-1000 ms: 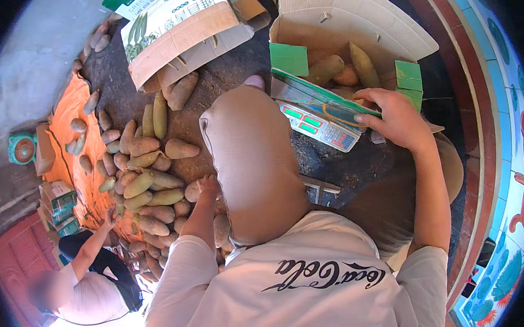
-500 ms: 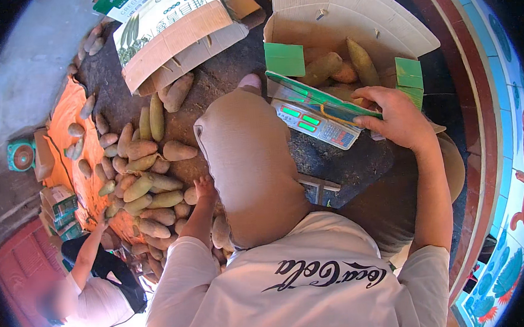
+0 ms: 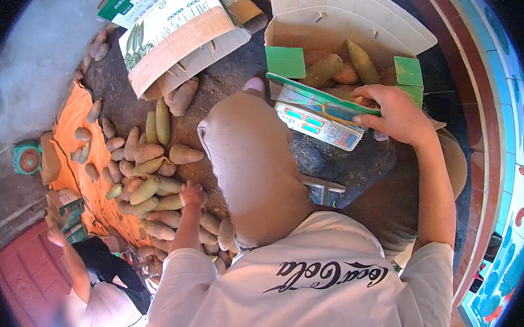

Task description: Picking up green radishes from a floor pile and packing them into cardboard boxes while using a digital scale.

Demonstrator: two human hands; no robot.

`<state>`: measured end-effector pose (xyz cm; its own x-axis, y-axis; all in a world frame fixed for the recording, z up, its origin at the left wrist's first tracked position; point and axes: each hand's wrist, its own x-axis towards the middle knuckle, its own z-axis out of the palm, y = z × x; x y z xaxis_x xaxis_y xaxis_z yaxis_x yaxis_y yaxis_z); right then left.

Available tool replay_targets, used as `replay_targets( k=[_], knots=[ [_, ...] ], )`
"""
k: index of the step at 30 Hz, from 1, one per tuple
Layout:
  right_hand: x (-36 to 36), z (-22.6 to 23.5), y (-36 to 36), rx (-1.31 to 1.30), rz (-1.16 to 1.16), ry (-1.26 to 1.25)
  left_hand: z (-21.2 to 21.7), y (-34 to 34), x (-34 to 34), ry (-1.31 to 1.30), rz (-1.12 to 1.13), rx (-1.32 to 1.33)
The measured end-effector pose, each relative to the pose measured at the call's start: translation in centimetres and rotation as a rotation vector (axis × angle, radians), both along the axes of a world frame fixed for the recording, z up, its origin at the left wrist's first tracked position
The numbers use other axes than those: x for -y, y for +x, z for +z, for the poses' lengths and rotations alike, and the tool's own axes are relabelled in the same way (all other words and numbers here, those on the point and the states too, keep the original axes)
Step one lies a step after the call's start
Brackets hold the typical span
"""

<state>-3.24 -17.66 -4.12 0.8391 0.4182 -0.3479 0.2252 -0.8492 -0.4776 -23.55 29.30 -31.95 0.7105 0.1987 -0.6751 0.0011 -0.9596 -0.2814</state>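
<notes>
My left hand [image 3: 193, 194] reaches over the heap of soil-dusted green radishes [image 3: 145, 189], its fingers slightly apart and no radish visible in it. My right hand [image 3: 397, 114] pinches the upper edge of a green carton flap [image 3: 324, 97], thumb on the near side and fingers behind. That flap belongs to an open carton [image 3: 342, 8] holding several radishes [image 3: 362, 62]. Just below the flap shows a digital scale [image 3: 320, 126] with lit displays and a keypad; the flap and carton hide the rest of it.
A second carton [image 3: 185, 39], white and green, lies on the dark floor beyond my knee. Orange sheeting [image 3: 71, 139] runs under the heap at left. A co-worker [image 3: 105, 293] is at lower left beside small boxes [image 3: 66, 205]. A metal-framed stool [image 3: 323, 187] stands under me.
My left hand has shifted slightly left, away from my knee and over the radishes. The co-worker's arm has moved from the heap toward the small boxes. My right hand keeps its grip on the flap.
</notes>
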Motion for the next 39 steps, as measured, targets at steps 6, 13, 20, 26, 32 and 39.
replay_targets(
  k=[6, 13, 20, 26, 32, 39],
  knots=[
    [-1.1, 0.2, 0.5, 0.000, 0.012, 0.066, -1.5, -3.2, -4.8, 0.114, 0.267, -0.042],
    [-0.6, -0.3, 0.2, 0.051, 0.037, 0.065, -0.7, -6.3, -5.8, 0.118, 0.442, -0.214],
    [-0.2, -1.3, 0.0, 0.097, 0.052, 0.012, -7.2, -8.5, -8.1, -0.082, 0.294, -0.143],
    [-1.2, -0.8, 0.1, 0.119, 0.088, 0.074, -12.1, -10.4, -13.4, -0.392, -0.455, 0.186],
    [-0.4, -0.7, -0.8, 0.127, 0.072, -0.022, 6.0, 1.9, -0.1, -0.957, 1.187, 0.488],
    [-0.8, 0.5, -1.4, 0.056, 0.028, -0.025, 18.2, 10.1, 2.9, -1.157, 1.042, 0.968]
  ],
)
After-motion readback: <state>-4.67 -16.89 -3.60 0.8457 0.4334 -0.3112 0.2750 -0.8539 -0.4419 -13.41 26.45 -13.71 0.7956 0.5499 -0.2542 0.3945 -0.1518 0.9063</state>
